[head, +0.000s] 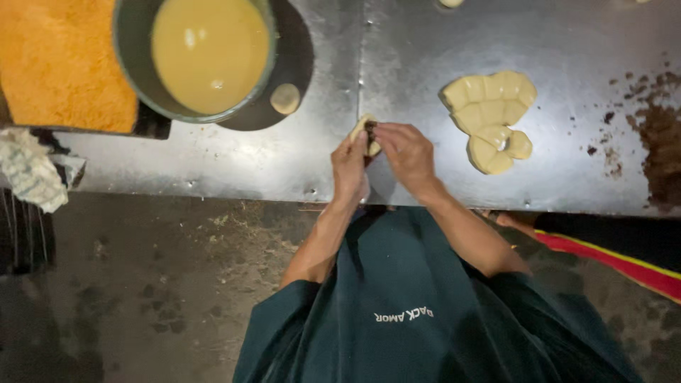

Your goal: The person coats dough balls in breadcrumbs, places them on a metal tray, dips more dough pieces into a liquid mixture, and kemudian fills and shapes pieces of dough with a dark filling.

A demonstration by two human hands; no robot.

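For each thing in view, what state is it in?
Dough piece: pinched by both hands, dark filling showing.
Left hand: gripping the dough piece.
Right hand: gripping the dough piece.
Bowl: full of pale batter.
Dough slices: lying overlapped on the table.
Crumb tray: filled.

**A:** what's the setup like there?

**B:** dull grey sheet-metal worktop [234,159], two panels joined by a seam, scratched, catching some glare from above. Under it a dark, stained concrete floor [142,284], pretty grimy. There's a red strip with a yellow edge [624,266] low on the right.
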